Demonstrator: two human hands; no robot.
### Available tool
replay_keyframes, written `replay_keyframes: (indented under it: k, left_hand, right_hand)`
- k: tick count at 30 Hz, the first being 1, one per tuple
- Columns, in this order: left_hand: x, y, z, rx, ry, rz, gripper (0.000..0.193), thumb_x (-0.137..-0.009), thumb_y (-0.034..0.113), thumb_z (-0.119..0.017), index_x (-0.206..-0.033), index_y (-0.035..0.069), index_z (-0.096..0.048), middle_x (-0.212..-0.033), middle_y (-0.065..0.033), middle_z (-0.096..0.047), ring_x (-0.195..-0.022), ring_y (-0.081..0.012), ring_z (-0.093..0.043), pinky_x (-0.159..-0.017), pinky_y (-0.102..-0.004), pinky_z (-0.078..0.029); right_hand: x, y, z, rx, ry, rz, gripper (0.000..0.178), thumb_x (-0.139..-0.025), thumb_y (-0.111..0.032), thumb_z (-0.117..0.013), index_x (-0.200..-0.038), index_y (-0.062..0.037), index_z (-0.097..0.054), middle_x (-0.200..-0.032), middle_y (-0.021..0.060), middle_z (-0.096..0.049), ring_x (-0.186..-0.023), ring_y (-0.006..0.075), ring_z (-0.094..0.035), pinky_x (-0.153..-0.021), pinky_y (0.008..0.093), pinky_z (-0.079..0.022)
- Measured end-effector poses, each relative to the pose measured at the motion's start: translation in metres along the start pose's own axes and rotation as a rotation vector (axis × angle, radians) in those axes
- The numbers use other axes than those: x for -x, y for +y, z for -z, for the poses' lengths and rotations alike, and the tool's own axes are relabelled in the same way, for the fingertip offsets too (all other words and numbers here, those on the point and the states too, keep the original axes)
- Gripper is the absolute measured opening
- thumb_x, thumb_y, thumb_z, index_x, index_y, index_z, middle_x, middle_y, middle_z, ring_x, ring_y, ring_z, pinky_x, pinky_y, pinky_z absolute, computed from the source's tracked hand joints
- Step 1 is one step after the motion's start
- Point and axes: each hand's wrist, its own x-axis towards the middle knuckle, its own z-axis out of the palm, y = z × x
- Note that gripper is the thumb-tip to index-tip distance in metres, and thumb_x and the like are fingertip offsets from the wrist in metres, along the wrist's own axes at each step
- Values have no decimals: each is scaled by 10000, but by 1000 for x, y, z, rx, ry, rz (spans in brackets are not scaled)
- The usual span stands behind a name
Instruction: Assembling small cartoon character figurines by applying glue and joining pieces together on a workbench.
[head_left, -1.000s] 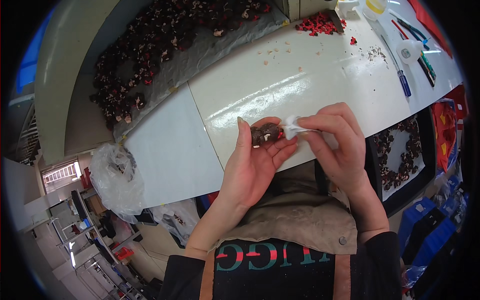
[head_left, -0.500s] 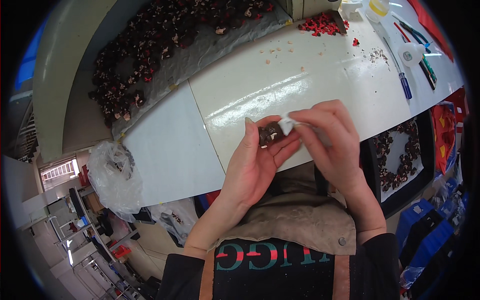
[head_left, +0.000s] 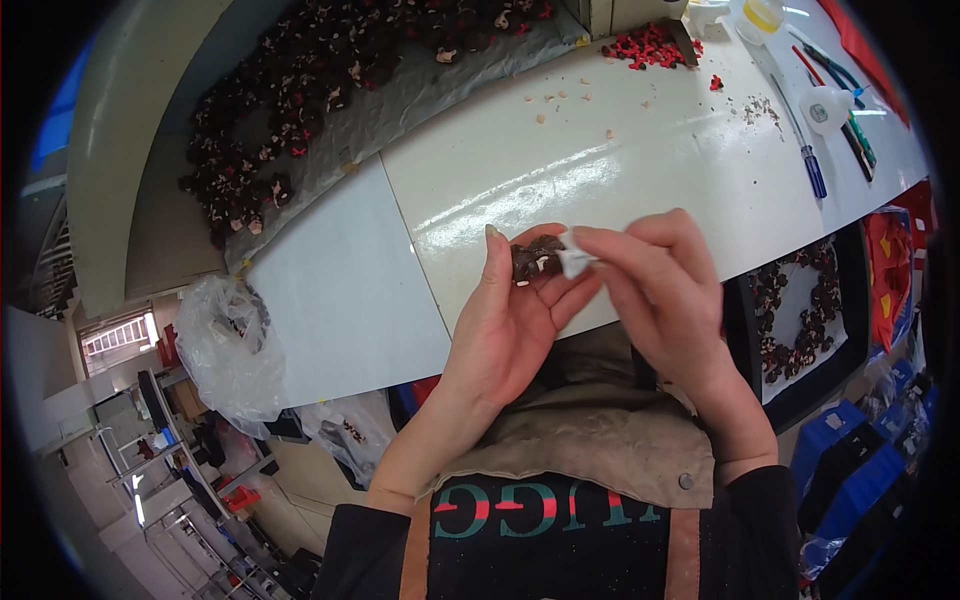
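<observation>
My left hand (head_left: 503, 330) is turned palm up over the front edge of the worktable. It holds a small dark brown figure (head_left: 533, 262) with pale patches, resting between the thumb and the curled fingers. From the right, my right hand (head_left: 668, 285) pinches a crumpled white scrap (head_left: 574, 261), like cloth or tissue, against the figure's right end. The right fingertips are slightly blurred, and part of the figure is covered by the scrap.
A lined bin (head_left: 330, 95) at the far left holds many similar dark figures. Small red pieces (head_left: 645, 47) lie at the back. A screwdriver (head_left: 812, 170), a white squeeze bottle (head_left: 826, 108) and pliers sit right. A black tray (head_left: 858, 345) of figures stands below the right edge.
Both hands stay close together at nearly the same place. The figure has shifted slightly left and up, and the right fingers have moved a little over the white scrap.
</observation>
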Motion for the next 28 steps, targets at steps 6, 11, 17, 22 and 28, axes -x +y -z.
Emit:
replay_keyframes:
  k: [6, 11, 17, 22, 28]
  left_hand:
    - [2, 1, 4, 38, -81, 6, 556, -967, 505, -240, -1181, 47, -471, -1134, -124, -554, -1090, -212, -521, -959, -386, -416]
    - [5, 2, -2, 0, -13, 36, 552, -966, 507, -246, -1182, 48, -463, -1130, -125, -555, -1097, -215, -519, -972, -394, -408]
    - [8, 6, 2, 19, -60, 20, 545, -966, 503, -254, -1191, 47, -453, -1122, -117, -555, -1100, -211, -518, -981, -378, -402]
    - [12, 9, 5, 15, -78, 26, 540, -966, 502, -257, -1191, 51, -451, -1129, -118, -558, -1103, -214, -521, -965, -365, -408]
    - [12, 10, 3, -34, -57, 9, 533, -964, 507, -270, -1189, 80, -496, -1109, -114, -559, -1127, -242, -506, -960, -373, -411]
  right_hand:
    - [14, 4, -2, 104, -143, 124, 337, -670, 64, -678, -965, -99, -696, -835, 24, -516, -763, 178, -500, -578, 254, -424]
    - [21, 2, 9, -27, -67, -29, 384, -634, 61, -670, -990, -85, -672, -839, 32, -537, -747, 175, -537, -630, 281, -438]
    - [4, -7, -6, 6, -2, 9, 380, -643, 48, -670, -1002, -76, -668, -834, 32, -533, -740, 176, -533, -632, 282, -441]
    - [14, -10, -8, 147, -139, 171, 322, -676, 56, -681, -973, -68, -685, -827, 39, -520, -751, 178, -512, -619, 280, -447]
    - [19, -11, -1, -1, -50, -13, 317, -763, 64, -641, -1028, -109, -663, -845, 19, -524, -745, 170, -514, -707, 322, -449]
